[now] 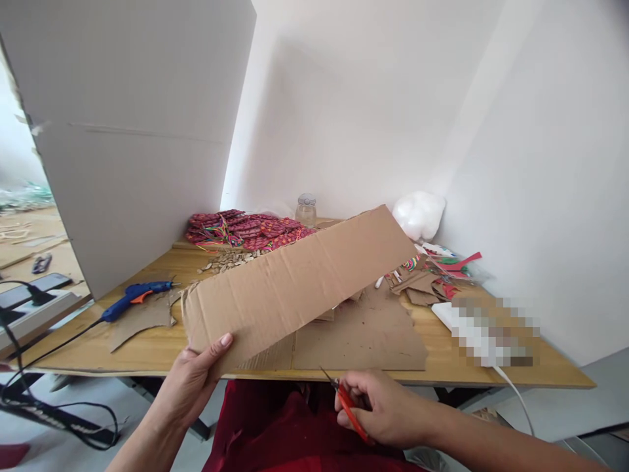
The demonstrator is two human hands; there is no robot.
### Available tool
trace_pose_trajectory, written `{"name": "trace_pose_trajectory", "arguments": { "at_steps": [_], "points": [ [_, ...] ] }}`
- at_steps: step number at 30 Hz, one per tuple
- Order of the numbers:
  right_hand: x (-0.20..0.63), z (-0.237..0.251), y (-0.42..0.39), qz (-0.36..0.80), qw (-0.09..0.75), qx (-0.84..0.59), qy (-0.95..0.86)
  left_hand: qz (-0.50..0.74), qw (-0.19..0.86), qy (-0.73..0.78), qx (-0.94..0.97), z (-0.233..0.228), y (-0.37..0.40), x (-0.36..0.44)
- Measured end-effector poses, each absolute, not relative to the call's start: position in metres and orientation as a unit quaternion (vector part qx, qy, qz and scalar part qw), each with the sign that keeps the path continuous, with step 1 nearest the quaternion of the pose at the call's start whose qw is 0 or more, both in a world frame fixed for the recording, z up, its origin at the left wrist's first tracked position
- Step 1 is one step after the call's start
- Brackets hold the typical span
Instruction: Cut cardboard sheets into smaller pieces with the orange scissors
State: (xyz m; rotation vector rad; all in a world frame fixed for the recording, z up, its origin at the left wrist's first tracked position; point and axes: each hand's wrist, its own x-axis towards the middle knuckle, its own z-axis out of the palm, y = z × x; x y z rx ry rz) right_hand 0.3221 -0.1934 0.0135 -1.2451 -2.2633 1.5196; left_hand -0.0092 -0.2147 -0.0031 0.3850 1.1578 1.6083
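Note:
My left hand grips the lower left end of a long brown cardboard strip, thumb on top. The strip is held above the table, tilted up toward the right, with faint crease lines across it. In my right hand, near the table's front edge, is a pair of small red-handled scissors. Their thin dark tip points up and left, apart from the strip. Under the strip, a larger flat cardboard sheet lies on the wooden table.
A blue glue gun with its cord lies at left beside a torn cardboard scrap. Behind are patterned red pouches, a jar and a white bag. Cardboard scraps and a white power strip lie at right.

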Motion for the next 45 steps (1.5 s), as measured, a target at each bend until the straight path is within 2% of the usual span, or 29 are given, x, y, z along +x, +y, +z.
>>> {"name": "trace_pose_trajectory", "arguments": {
  "at_steps": [8, 16, 20, 29, 33, 45],
  "points": [
    [0.312, 0.023, -0.194, 0.403, 0.094, -0.354, -0.839, 0.662, 0.544, 0.491, 0.159, -0.004, -0.211, -0.008],
    [0.314, 0.022, -0.191, 0.429, 0.088, -0.431, -0.789, 0.682, 0.54, 0.454, 0.193, 0.007, -0.211, 0.005],
    [0.301, 0.024, -0.19, 0.504, 0.102, -0.406, -0.755, 0.688, 0.542, 0.43, 0.217, 0.009, -0.209, 0.008],
    [0.281, 0.032, -0.177, 0.551, 0.15, -0.351, -0.742, 0.685, 0.548, 0.415, 0.239, 0.018, -0.216, 0.008],
    [0.283, 0.039, -0.172, 0.557, 0.168, -0.349, -0.735, 0.687, 0.545, 0.419, 0.237, 0.017, -0.218, 0.005],
    [0.295, 0.052, -0.165, 0.53, 0.139, -0.357, -0.756, 0.671, 0.552, 0.422, 0.256, 0.019, -0.218, 0.005]
  ]
}}
